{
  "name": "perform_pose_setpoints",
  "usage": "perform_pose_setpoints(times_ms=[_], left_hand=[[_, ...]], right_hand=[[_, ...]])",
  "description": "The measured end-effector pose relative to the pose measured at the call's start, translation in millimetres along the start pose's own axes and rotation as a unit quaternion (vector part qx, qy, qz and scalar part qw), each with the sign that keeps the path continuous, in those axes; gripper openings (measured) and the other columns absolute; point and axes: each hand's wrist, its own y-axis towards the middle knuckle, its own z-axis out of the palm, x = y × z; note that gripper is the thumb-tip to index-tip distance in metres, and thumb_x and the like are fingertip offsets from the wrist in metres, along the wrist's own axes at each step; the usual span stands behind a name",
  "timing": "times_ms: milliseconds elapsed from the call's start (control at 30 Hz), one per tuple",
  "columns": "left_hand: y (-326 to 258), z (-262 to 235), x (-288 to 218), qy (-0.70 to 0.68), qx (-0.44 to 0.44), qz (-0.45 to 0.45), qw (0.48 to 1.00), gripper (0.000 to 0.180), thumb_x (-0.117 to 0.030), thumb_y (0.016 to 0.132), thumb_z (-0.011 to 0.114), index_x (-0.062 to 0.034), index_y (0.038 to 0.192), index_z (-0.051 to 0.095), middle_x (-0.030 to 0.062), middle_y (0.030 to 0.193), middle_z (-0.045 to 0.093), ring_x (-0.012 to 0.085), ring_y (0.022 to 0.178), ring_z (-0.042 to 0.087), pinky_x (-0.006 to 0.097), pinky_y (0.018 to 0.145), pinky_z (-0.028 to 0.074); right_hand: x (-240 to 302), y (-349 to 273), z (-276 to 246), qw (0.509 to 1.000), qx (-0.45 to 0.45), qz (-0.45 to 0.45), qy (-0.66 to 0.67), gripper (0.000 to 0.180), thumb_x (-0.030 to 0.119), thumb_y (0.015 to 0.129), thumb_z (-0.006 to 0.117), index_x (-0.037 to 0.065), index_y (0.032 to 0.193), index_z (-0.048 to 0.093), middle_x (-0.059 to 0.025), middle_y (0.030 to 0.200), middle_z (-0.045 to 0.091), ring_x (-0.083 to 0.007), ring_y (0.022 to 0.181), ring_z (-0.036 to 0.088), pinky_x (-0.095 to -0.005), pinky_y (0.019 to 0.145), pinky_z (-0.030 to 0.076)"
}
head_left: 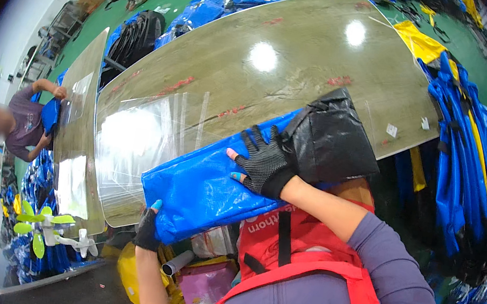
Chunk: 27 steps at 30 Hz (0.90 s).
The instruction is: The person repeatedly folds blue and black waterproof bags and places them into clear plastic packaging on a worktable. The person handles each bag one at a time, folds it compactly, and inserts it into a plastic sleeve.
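A glossy blue bag (221,177) with a black end (334,137) lies flat and slanted across the near edge of the table (298,40). My left hand (148,226), in a dark fingerless glove, grips its lower left corner, the thumb on top and the other fingers hidden. My right hand (264,162), in a black dotted glove, presses flat on the blue part beside the black end, fingers spread. Coloured wraps cover some of my fingertips.
Clear plastic sheets (139,136) lie on the table's left. Blue and yellow bags (461,147) hang over its right edge, and more blue bags (228,2) are piled behind. A person (25,119) handles something blue at another table. A green-bladed fan (47,224) stands lower left.
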Motion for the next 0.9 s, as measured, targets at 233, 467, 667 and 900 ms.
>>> perform_pose_setpoints(times_ms=[233, 467, 667, 900], left_hand=[[-46.3, 112.2, -57.4, -0.123, -0.008, 0.095, 0.988, 0.074, -0.035, 0.084, 0.065, -0.0027, 0.142, 0.033, 0.0212, 0.132, 0.048, 0.0347, 0.118, 0.050, 0.049, 0.096, 0.045], [-5.2, 336.8, -35.3, 0.492, 0.256, 0.578, 0.598, 0.066, -0.057, 0.089, 0.048, -0.0172, 0.142, 0.043, 0.0218, 0.149, 0.030, 0.0446, 0.139, 0.021, 0.057, 0.113, 0.009], [20.7, 395.0, -7.4, 0.677, 0.261, 0.538, 0.429, 0.073, -0.062, 0.085, 0.044, -0.0184, 0.143, 0.040, 0.0213, 0.154, 0.020, 0.0453, 0.142, 0.011, 0.063, 0.111, 0.001], [53.4, 396.4, 20.7, 0.698, 0.201, 0.560, 0.399, 0.078, -0.066, 0.081, 0.047, -0.0195, 0.144, 0.040, 0.0222, 0.154, 0.017, 0.0434, 0.143, 0.010, 0.066, 0.109, 0.000]], right_hand=[[-6.4, -55.1, 8.2, 0.970, -0.234, -0.003, 0.069, 0.039, 0.021, 0.087, 0.056, 0.006, 0.123, 0.056, -0.0177, 0.114, 0.061, -0.0349, 0.111, 0.054, -0.0467, 0.100, 0.039], [-16.7, -76.9, 30.7, 0.871, -0.203, 0.052, 0.445, 0.042, 0.024, 0.086, 0.053, 0.008, 0.125, 0.054, -0.0190, 0.121, 0.057, -0.0335, 0.111, 0.055, -0.0450, 0.100, 0.040], [-21.5, -98.7, 12.7, 0.887, -0.167, 0.061, 0.426, 0.049, 0.034, 0.086, 0.053, 0.007, 0.128, 0.051, -0.0200, 0.121, 0.056, -0.0349, 0.111, 0.054, -0.0464, 0.101, 0.038], [-33.0, -140.9, -96.4, 0.965, 0.032, 0.024, 0.258, 0.059, 0.044, 0.086, 0.054, 0.006, 0.131, 0.049, -0.0212, 0.121, 0.055, -0.0365, 0.113, 0.053, -0.0479, 0.103, 0.036]])
